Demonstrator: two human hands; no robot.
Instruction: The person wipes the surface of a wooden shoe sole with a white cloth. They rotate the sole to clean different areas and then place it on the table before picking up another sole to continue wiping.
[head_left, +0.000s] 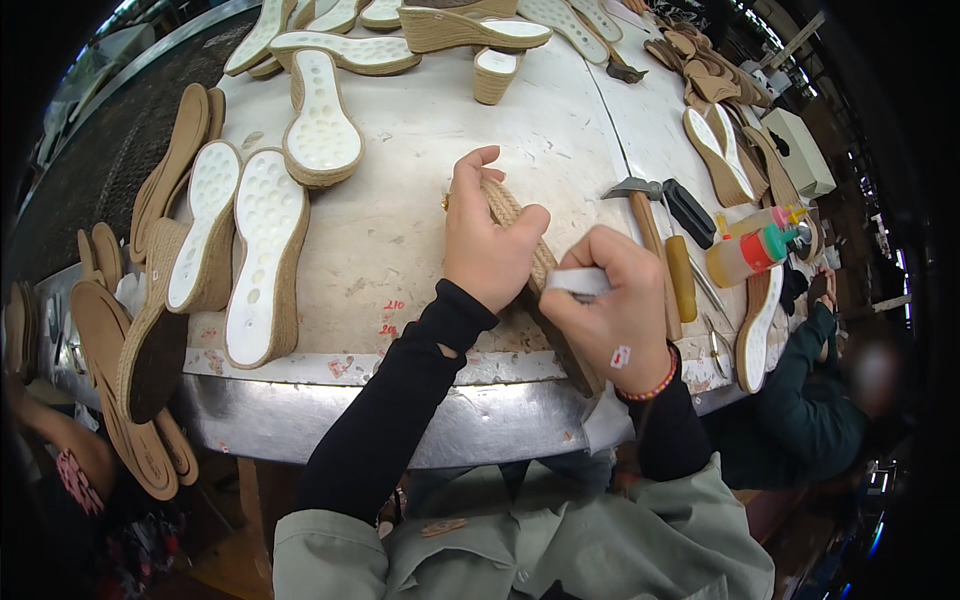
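Observation:
My left hand (pixel 488 240) is closed around a shoe sole (pixel 504 207) with a braided, straw-coloured rope edge, held on its side near the front of the table. In my right hand (pixel 618 300) is a small white folded piece (pixel 580 281), pressed close to the sole's edge; whether it is cloth or something firmer I cannot tell. Both hands hide much of the sole, and its lower end slants toward the metal table edge. A sticker with a red mark sits on the back of my right hand.
Right of my hands lie a hammer (pixel 648 240), a yellow-handled tool (pixel 680 275), pincers (pixel 716 345) and squeeze bottles (pixel 745 257). White-topped wedge soles (pixel 265 250) stand at left, more at the back. Brown insoles (pixel 120 390) overhang the left edge. A person in dark green (pixel 800 400) sits at right.

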